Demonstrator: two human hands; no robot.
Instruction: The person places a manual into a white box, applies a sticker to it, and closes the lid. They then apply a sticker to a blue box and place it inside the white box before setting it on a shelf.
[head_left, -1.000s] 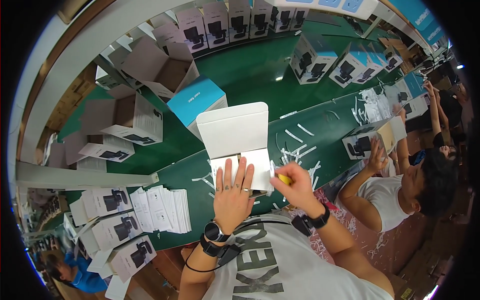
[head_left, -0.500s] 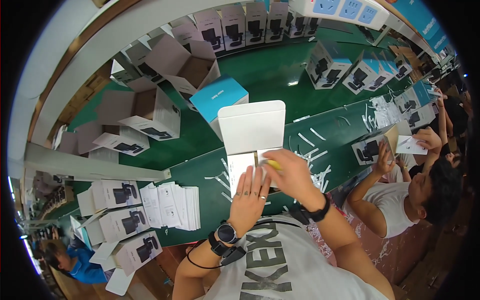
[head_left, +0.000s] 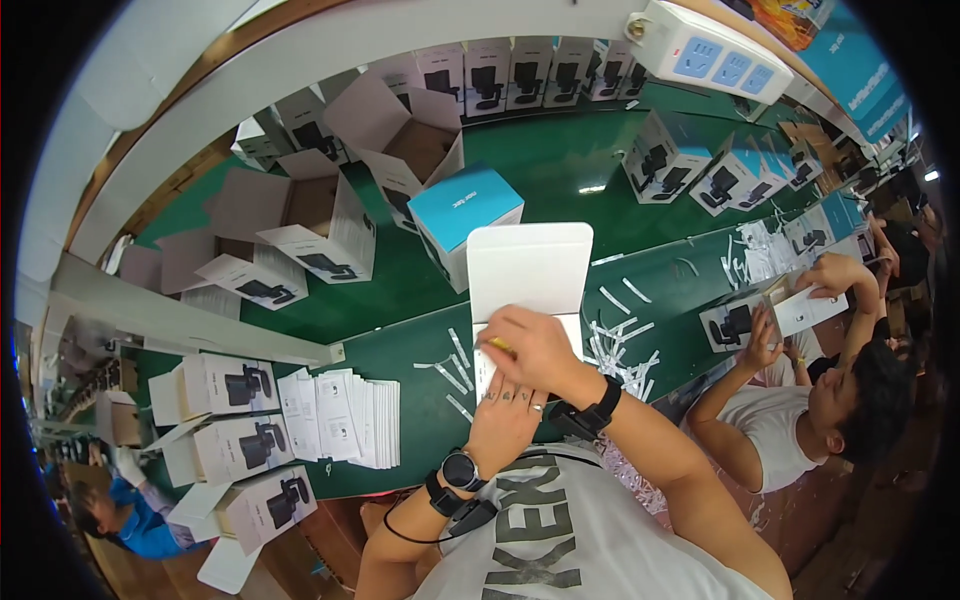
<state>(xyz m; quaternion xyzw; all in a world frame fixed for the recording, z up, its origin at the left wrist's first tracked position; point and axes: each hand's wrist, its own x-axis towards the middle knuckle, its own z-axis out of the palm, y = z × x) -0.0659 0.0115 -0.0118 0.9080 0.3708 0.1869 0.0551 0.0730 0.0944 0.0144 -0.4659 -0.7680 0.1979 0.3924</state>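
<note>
Crossing a mid-frame box (head_left: 530,268) leftward, my right hand (head_left: 535,350) is gripping something yellow (head_left: 499,344). My left hand (head_left: 500,425) is lying flat.

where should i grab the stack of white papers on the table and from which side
Probably by the right-hand edge of the stack of white papers, coming from the right with the left hand: that edge stands free on the green table, while the left side lies close to the printed boxes. The papers overlap in layers, so pinching several together, thumb on top, should suit.

White box (head_left: 530,270), turquoise-topped carton (head_left: 466,207), green table (head_left: 410,345)
</note>
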